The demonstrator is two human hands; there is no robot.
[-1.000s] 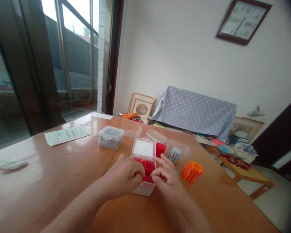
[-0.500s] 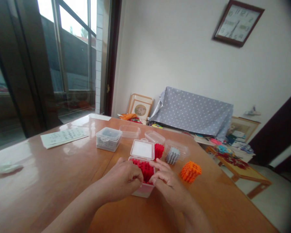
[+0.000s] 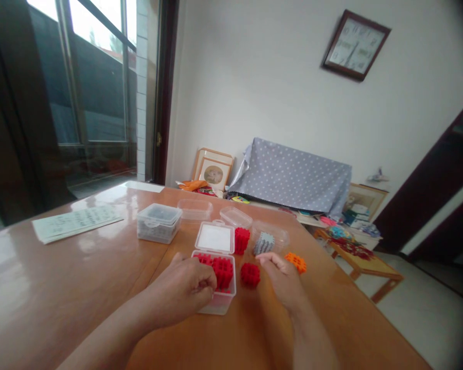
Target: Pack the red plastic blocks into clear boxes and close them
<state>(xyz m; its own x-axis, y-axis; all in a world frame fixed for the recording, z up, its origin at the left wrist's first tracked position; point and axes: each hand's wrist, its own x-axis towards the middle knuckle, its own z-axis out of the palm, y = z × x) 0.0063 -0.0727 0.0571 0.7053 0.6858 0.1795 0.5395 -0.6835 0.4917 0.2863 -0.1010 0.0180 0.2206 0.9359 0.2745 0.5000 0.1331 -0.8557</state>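
A clear plastic box [image 3: 218, 304] stands with its lid [image 3: 216, 238] flipped back and red interlocking pieces [image 3: 223, 272] bundled inside. My left hand [image 3: 189, 285] reaches over the box's left side with fingers curled in; whatever they grip is hidden. My right hand [image 3: 281, 276] is over the table right of the box, fingers partly bent and apart, with nothing visible in them. Between box and right hand lies a red block bundle [image 3: 250, 276]. Another red bundle [image 3: 242, 240] stands beside the lid, a grey bundle [image 3: 264, 242] behind my right fingers, and an orange bundle [image 3: 295, 262] partly behind that hand.
Left of the open box is a closed clear box [image 3: 159, 226] with dark contents. Several clear empty containers, among them a tub [image 3: 195, 210], stand behind. Printed paper [image 3: 77, 223] lies at the left of the wooden table [image 3: 170, 339]. A low stool [image 3: 370, 264] is off its right edge.
My right hand has left the box and moved right. A red bundle now sits on the table beside the box. My left hand stays at the box; the view has shifted slightly.
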